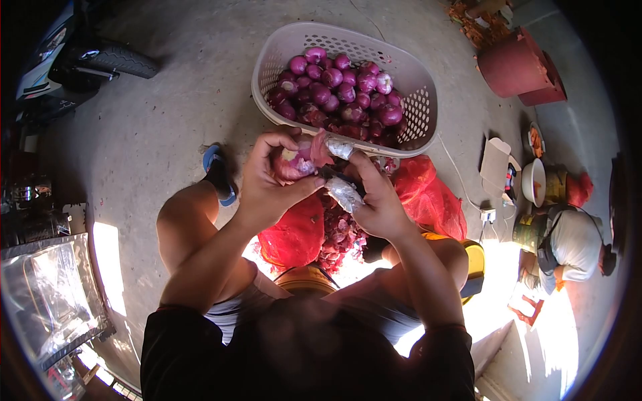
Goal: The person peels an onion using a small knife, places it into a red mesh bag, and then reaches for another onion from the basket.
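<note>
Onion, red and half stripped of its skin, sits in the grip of the left hand: fingers curl over its top and the thumb presses from below, which keeps the bulb steady and turns its loose skin toward the other hand. A flap of purple skin stands off its right side. The right hand is closed around a small knife whose dark blade meets the onion's lower edge; its thumb and forefinger wear wrappings of silvery tape or plastic, seemingly as a guard where blade and skin rub, though I cannot tell the material.

Both hands are held up in front of the person's chest, directly above a heap of peelings lying on red plastic sacking, so that falling skin lands there. Just beyond the hands a pale perforated basket rests on the concrete floor, filled with peeled purple onions, within easy reach for dropping in a finished one. The person's bare knees flank the heap, a blue sandal to the left. Well apart at the right edge another person crouches beside bowls and tins.
</note>
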Tool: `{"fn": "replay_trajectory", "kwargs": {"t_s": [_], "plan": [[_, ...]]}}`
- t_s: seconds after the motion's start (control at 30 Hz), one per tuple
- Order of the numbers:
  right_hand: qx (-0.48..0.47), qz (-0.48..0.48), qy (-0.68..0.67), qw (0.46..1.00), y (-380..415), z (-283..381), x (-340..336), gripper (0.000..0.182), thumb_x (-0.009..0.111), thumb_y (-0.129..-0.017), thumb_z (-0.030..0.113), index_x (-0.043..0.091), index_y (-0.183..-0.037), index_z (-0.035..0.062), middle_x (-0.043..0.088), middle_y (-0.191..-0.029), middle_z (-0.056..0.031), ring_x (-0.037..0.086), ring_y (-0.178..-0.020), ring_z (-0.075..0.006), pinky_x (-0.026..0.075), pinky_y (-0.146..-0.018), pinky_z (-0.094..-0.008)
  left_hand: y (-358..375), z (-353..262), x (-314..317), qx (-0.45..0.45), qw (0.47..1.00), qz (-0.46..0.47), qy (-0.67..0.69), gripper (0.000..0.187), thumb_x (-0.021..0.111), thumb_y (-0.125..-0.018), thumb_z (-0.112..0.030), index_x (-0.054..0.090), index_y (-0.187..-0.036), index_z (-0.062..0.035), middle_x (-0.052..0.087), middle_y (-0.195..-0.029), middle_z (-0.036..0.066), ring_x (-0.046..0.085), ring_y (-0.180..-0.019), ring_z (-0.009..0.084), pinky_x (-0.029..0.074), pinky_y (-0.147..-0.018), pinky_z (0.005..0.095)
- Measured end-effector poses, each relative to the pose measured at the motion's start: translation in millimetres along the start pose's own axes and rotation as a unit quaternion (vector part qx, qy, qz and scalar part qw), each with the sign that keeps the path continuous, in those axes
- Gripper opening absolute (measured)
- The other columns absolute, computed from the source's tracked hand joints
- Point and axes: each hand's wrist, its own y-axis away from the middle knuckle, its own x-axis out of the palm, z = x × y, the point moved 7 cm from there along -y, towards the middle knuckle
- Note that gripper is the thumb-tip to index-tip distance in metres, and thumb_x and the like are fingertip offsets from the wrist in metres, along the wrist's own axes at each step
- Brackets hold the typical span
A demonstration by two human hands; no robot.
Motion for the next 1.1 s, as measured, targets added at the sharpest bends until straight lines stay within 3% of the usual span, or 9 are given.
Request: {"fn": "replay_trajectory", "kwargs": {"t_s": [0.2,0.37,0.47,0.5,0.6,0.77,0.87,0.97,1.1], "plan": [[0.014,-0.012,-0.062,0.998,-0.9,-4.2,2.4,0.049,0.061,-0.078,0.002,0.045,-0.124,0.0047,0.060,-0.105,-0.0164,0.063,-0.092,-0.0295,0.048,-0.078,-0.0333,1.5,-1.3,-6.8,0.034,0.988,0.019,-0.152,0.052,0.076,-0.064,0.005,0.043,-0.102,-0.0081,0.040,-0.117,0.010,0.043,-0.112,0.0174,0.035,-0.096,0.0308],[0.008,-0.053,-0.090,0.994,-6.4,-4.7,3.2,0.044,0.056,-0.082,-0.002,0.045,-0.125,0.0029,0.060,-0.108,-0.0132,0.059,-0.097,-0.0191,0.044,-0.084,-0.0287,2.4,-3.2,-1.4,0.048,0.995,0.004,-0.082,0.053,0.078,-0.063,0.003,0.043,-0.101,-0.0085,0.038,-0.119,0.009,0.041,-0.114,0.0170,0.034,-0.097,0.0302],[0.012,-0.068,-0.111,0.991,-5.0,-6.8,0.1,0.044,0.054,-0.084,-0.002,0.044,-0.126,0.0026,0.059,-0.108,-0.0094,0.056,-0.098,-0.0147,0.042,-0.086,-0.0261,3.0,-2.3,-2.1,0.064,0.993,0.022,-0.096,0.053,0.077,-0.065,0.003,0.041,-0.103,-0.0094,0.033,-0.127,0.009,0.041,-0.118,0.0187,0.041,-0.096,0.0316],[0.010,-0.077,-0.113,0.991,-4.4,-7.2,-1.8,0.044,0.054,-0.084,-0.002,0.044,-0.127,0.0026,0.058,-0.107,-0.0081,0.055,-0.098,-0.0135,0.041,-0.086,-0.0253,2.8,-3.6,-2.7,0.066,0.994,0.014,-0.081,0.054,0.077,-0.065,0.004,0.042,-0.103,-0.0088,0.034,-0.125,0.009,0.041,-0.117,0.0180,0.038,-0.097,0.0313],[0.084,-0.096,-0.163,0.978,-5.3,-10.1,-8.8,0.042,0.054,-0.086,-0.001,0.044,-0.127,0.0025,0.056,-0.106,-0.0068,0.053,-0.096,-0.0114,0.041,-0.085,-0.0237,2.6,-9.4,-0.6,0.058,0.997,-0.007,-0.042,0.056,0.077,-0.064,0.005,0.043,-0.106,-0.0075,0.037,-0.120,0.009,0.041,-0.114,0.0164,0.034,-0.098,0.0307],[0.037,-0.025,-0.181,0.982,-5.0,2.6,1.8,0.053,0.056,-0.086,0.003,0.032,-0.133,0.0048,0.049,-0.075,0.0003,0.046,-0.068,-0.0074,0.037,-0.065,-0.0210,3.5,-3.2,-4.5,0.006,0.998,-0.030,-0.057,0.062,0.074,-0.066,0.006,0.042,-0.117,-0.0068,0.036,-0.119,0.009,0.041,-0.114,0.0170,0.036,-0.097,0.0301],[0.034,-0.019,-0.183,0.982,-4.4,-1.2,10.0,0.052,0.057,-0.085,0.003,0.034,-0.132,0.0047,0.048,-0.072,0.0007,0.044,-0.066,-0.0076,0.036,-0.062,-0.0214,2.7,-12.8,0.3,0.088,0.977,0.016,-0.193,0.063,0.070,-0.064,0.012,0.042,-0.117,-0.0062,0.031,-0.123,0.009,0.041,-0.119,0.0194,0.042,-0.094,0.0293],[0.015,-0.029,-0.182,0.983,-7.4,6.8,8.8,0.050,0.057,-0.085,0.001,0.036,-0.130,0.0049,0.054,-0.084,-0.0041,0.049,-0.074,-0.0089,0.039,-0.069,-0.0217,4.3,-14.8,7.3,0.071,0.988,-0.016,-0.139,0.058,0.075,-0.062,0.003,0.047,-0.112,-0.0066,0.037,-0.115,0.010,0.040,-0.114,0.0220,0.035,-0.096,0.0327],[0.014,-0.036,-0.193,0.980,-6.0,0.2,10.6,0.045,0.057,-0.084,-0.002,0.041,-0.126,0.0026,0.058,-0.103,-0.0088,0.054,-0.091,-0.0112,0.042,-0.081,-0.0232,6.3,-20.9,5.1,0.133,0.950,-0.005,-0.284,0.052,0.076,-0.061,0.002,0.051,-0.106,-0.0075,0.039,-0.114,0.012,0.038,-0.112,0.0242,0.033,-0.095,0.0343]]}}
